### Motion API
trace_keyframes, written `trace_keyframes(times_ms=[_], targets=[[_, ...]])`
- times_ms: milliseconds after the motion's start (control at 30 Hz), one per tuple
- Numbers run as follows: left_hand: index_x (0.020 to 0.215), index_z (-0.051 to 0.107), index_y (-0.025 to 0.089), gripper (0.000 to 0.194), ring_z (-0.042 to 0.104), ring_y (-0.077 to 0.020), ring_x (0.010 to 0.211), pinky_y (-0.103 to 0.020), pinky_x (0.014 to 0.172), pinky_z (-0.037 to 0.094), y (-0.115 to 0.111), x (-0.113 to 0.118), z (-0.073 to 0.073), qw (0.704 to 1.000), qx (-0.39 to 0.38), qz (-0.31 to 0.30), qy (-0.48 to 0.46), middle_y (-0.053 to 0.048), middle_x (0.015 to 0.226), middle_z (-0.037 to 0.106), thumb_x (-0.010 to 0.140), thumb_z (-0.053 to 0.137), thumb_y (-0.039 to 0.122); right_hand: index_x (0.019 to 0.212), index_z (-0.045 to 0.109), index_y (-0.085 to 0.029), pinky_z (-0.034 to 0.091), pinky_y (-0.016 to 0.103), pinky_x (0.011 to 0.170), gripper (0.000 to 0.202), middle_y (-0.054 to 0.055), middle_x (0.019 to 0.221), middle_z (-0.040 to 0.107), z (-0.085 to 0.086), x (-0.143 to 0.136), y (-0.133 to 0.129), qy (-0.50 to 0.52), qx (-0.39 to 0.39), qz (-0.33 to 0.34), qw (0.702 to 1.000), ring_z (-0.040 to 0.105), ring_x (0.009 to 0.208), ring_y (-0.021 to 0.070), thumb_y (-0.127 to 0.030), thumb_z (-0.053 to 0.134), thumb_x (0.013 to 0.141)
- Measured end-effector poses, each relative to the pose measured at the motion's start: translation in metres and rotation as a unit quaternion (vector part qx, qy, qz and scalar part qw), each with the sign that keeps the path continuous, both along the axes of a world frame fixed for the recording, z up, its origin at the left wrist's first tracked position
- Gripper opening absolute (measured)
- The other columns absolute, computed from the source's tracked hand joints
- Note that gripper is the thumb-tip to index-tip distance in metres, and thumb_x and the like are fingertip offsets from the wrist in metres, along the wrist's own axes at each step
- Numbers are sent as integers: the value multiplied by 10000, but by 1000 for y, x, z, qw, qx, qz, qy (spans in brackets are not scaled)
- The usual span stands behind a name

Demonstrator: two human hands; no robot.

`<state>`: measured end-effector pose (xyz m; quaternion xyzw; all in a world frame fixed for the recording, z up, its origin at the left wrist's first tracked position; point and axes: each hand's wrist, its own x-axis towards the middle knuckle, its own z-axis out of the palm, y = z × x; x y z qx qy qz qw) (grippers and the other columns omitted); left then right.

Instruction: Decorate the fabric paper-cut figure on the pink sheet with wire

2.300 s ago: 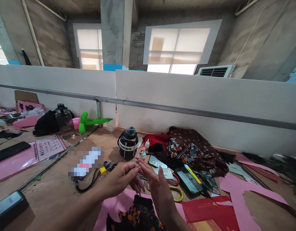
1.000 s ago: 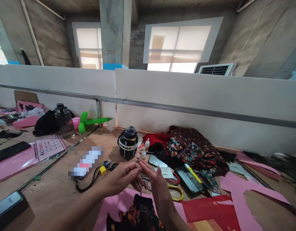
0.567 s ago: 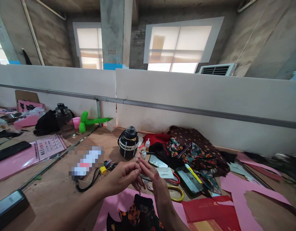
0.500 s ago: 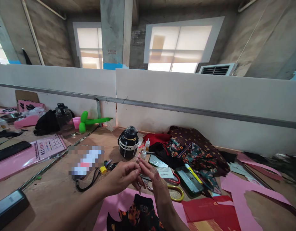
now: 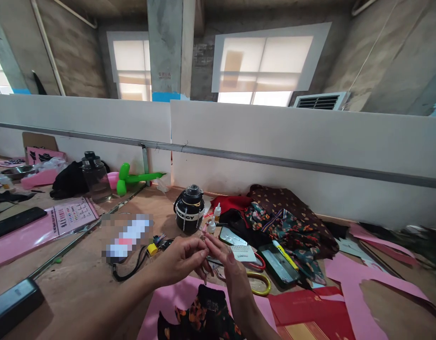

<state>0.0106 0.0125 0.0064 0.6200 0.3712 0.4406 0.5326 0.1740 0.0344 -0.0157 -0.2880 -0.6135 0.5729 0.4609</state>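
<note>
Above a sheet of pink paper (image 5: 168, 307), my two hands meet at the fingers. My left hand (image 5: 188, 257) has its fingers curled, thumb towards forefinger, against the fingers of my right hand; anything held there is too small or hidden to make out. My right hand (image 5: 235, 274) is stretched out, fingers long and slanting up to the left. Below them a dark cut-out piece of floral fabric (image 5: 200, 316) with orange flowers lies on the pink paper. Just beyond my fingertips stand small white-capped dropper bottles (image 5: 212, 226).
Scissors with yellow handles (image 5: 261, 284) and red ones (image 5: 261, 262) lie right of my hands. Behind are a black jug (image 5: 189, 212) and heaped fabrics (image 5: 285, 212). A red envelope (image 5: 306, 307) lies right, a lanyard (image 5: 124, 274) left. A white partition (image 5: 274, 137) bounds the table.
Almost nothing differs; my hands keep the same pose over the fabric, with at most a slight shift of the fingers.
</note>
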Motion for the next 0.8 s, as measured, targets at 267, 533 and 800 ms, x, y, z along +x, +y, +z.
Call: trace_keyframes(times_ms=[267, 533, 800], targets=[[824, 577, 125, 358, 658, -150, 621, -293, 626, 559, 2, -3, -5, 1000, 18, 5, 21, -52, 707, 656, 884, 477, 464, 1067, 705, -299, 128, 480, 1144, 554, 24, 1337, 547, 0, -2, 1, 18, -8, 1, 1000, 346, 1323, 293, -699, 435, 796], [871, 576, 125, 313, 672, -150, 629, -286, 626, 561, 3, -3, -4, 999, 28, -3, 27, -60, 741, 670, 901, 464, 416, 1106, 686, -301, 168, 464, 1139, 529, 21, 1336, 553, -1, -3, -2, 57, -36, 24, 997, 356, 1332, 267, -651, 375, 859], [852, 593, 107, 359, 665, -153, 628, -298, 635, 565, 4, -3, -7, 1000, 19, 0, 22, -58, 720, 657, 884, 487, 449, 1103, 689, -299, 229, 482, 1114, 522, 31, 1371, 511, 3, 1, -4, -6, 5, -12, 1000, 360, 1319, 287, -645, 382, 859]])
